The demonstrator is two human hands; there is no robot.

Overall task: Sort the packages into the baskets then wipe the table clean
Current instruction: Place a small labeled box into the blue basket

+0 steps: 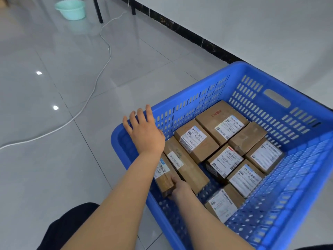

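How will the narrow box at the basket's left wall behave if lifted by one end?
The narrow box is taped cardboard with crisp edges, so it should probably stay stiff. The right hand pinches only its near end, so the far end may dip. It seems propped on edge against a longer box, so it could topple once freed.

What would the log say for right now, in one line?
left hand: open above blue basket corner | right hand: grips cardboard package by basket wall | other packages: lie inside

Fingers of my right hand [181, 189] mostly hidden behind package [164, 177]; basket [270, 82] cut off right; labels [193, 139] unreadable.
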